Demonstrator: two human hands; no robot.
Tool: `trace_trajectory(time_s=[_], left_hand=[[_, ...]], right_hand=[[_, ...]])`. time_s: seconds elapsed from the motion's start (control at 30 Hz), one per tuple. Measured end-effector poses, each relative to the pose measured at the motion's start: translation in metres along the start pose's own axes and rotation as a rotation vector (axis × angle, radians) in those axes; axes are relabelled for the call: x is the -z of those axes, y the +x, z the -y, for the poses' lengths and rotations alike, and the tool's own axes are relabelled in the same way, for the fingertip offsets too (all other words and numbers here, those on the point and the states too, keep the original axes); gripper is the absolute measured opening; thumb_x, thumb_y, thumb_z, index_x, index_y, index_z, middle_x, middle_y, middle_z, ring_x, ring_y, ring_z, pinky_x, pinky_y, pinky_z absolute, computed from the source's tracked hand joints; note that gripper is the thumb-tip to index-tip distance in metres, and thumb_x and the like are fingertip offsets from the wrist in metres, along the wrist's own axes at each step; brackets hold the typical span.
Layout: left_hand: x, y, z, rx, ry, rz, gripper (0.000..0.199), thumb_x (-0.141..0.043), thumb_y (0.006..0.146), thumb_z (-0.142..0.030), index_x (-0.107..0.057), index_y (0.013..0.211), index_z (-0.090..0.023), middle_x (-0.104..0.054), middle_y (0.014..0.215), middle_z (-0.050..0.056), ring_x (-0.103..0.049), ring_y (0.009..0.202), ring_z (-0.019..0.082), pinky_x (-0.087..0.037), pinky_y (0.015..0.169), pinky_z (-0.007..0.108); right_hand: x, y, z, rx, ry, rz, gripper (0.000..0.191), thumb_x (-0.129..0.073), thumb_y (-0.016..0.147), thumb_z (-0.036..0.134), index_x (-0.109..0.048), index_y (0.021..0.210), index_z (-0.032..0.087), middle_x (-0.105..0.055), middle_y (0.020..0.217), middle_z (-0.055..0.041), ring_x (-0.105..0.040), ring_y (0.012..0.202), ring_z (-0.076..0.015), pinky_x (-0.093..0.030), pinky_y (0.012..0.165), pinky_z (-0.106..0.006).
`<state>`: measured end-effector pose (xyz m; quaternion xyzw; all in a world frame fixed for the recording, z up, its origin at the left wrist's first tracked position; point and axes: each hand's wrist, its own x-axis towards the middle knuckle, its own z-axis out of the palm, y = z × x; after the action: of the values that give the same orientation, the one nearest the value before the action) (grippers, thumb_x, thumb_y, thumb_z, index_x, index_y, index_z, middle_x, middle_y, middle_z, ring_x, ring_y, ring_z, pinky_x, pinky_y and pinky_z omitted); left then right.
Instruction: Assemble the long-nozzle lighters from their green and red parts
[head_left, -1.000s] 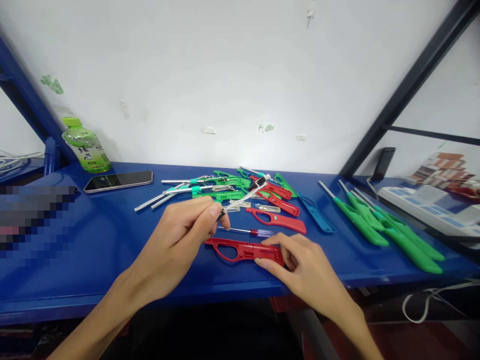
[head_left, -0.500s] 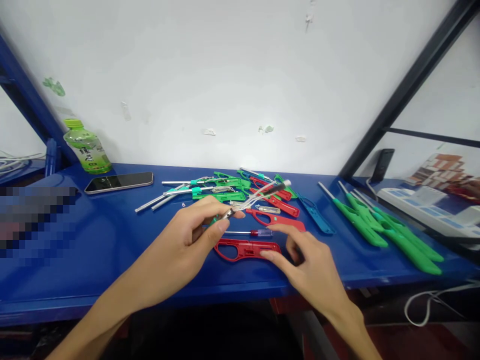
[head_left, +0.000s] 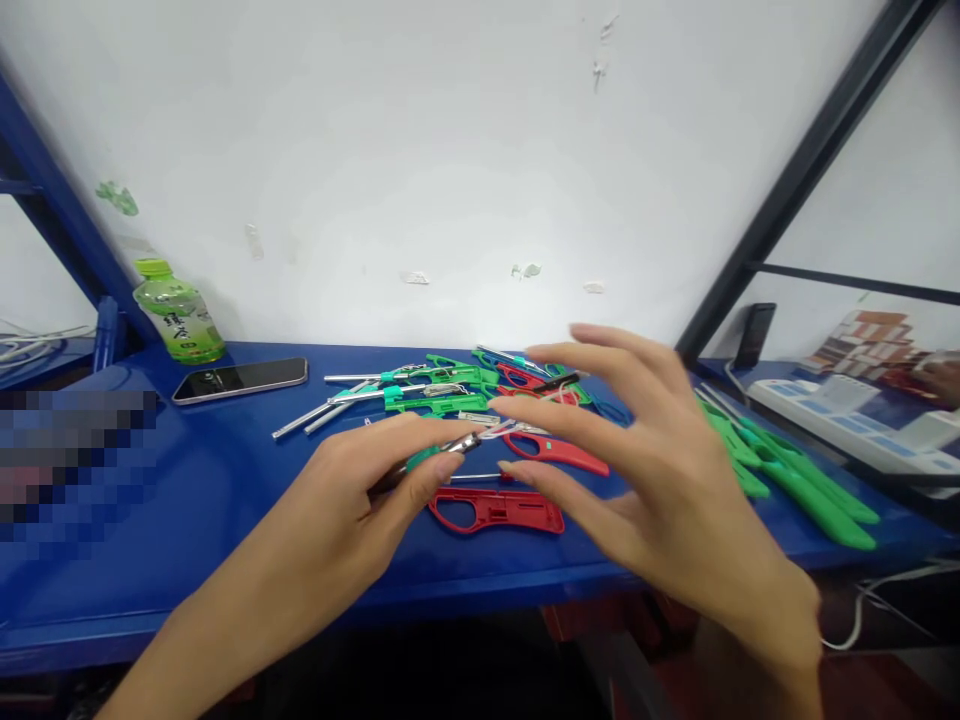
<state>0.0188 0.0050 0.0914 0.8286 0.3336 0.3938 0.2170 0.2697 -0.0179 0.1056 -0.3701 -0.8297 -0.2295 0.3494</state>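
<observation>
My left hand [head_left: 367, 490] pinches a lighter's metal tube [head_left: 466, 442] with a teal collar; thin white wires [head_left: 495, 431] run from its end to a dark slim part [head_left: 562, 380]. My right hand [head_left: 645, 470] has its fingers apart around those wires, and I see nothing gripped in it. Below the hands lies a red lighter handle half [head_left: 517, 508], its inner side up. A screwdriver [head_left: 480, 477] behind it is partly covered by my right fingertips. Another red handle half [head_left: 566, 452] sits farther back.
Green handle halves [head_left: 442, 404] and metal tubes [head_left: 300, 425] are heaped at the back. Whole green lighters [head_left: 814, 480] lie on the right beside a white power strip [head_left: 840, 415]. A phone [head_left: 240, 379] and a green bottle [head_left: 178, 315] are at the left on the blue table [head_left: 225, 480].
My right hand has risen from beside the red handle half toward the wires, its fingers spreading. My left hand has kept its pinch on the tube and shifted slightly downward in view.
</observation>
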Motion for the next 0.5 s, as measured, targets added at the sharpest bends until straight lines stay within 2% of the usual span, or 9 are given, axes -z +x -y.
trace_trajectory(time_s=[0.07,0.1,0.2,0.33,0.5], left_hand=[[0.003,-0.002,-0.002,0.013,0.021,-0.007,0.025,-0.06,0.11,-0.041,-0.081,0.121,-0.035,-0.08,0.099,0.0,-0.076,0.098,0.022,-0.056,0.086,0.028],[0.004,-0.003,-0.002,0.025,0.032,-0.011,0.025,-0.061,0.11,-0.043,-0.081,0.12,-0.034,-0.081,0.102,0.0,-0.076,0.099,0.022,-0.056,0.086,0.029],[0.007,-0.006,0.0,0.051,0.074,-0.027,0.021,-0.065,0.107,-0.044,-0.081,0.115,-0.032,-0.081,0.095,-0.002,-0.074,0.08,0.018,-0.056,0.073,0.027],[0.01,-0.008,0.002,0.038,0.137,0.002,0.016,-0.064,0.107,-0.037,-0.078,0.106,-0.029,-0.079,0.088,-0.005,-0.067,0.067,0.013,-0.05,0.062,0.024],[0.013,-0.009,-0.001,0.014,0.157,0.039,0.016,-0.062,0.109,-0.035,-0.078,0.11,-0.03,-0.08,0.094,-0.006,-0.069,0.074,0.012,-0.052,0.066,0.022]], right_hand=[[-0.002,0.007,0.0,0.051,0.064,0.05,0.024,-0.068,0.108,0.03,-0.075,0.131,0.031,-0.074,0.135,-0.0059,-0.058,0.14,-0.0307,-0.049,0.117,-0.053],[-0.003,0.009,0.0,0.068,0.089,0.064,0.021,-0.066,0.109,0.029,-0.076,0.128,0.029,-0.078,0.128,-0.0045,-0.06,0.136,-0.0283,-0.048,0.116,-0.05],[-0.008,0.012,0.0,0.09,0.138,0.094,0.017,-0.063,0.112,0.03,-0.078,0.119,0.027,-0.082,0.109,-0.0006,-0.068,0.121,-0.0228,-0.043,0.118,-0.046],[-0.012,0.014,-0.002,0.102,0.208,0.084,0.019,-0.059,0.114,0.026,-0.077,0.114,0.025,-0.08,0.1,0.0008,-0.07,0.098,-0.0174,-0.04,0.117,-0.045],[-0.013,0.012,-0.003,0.11,0.27,0.093,0.02,-0.062,0.109,0.011,-0.078,0.111,0.023,-0.077,0.097,0.0012,-0.069,0.094,-0.0163,-0.037,0.117,-0.043]])
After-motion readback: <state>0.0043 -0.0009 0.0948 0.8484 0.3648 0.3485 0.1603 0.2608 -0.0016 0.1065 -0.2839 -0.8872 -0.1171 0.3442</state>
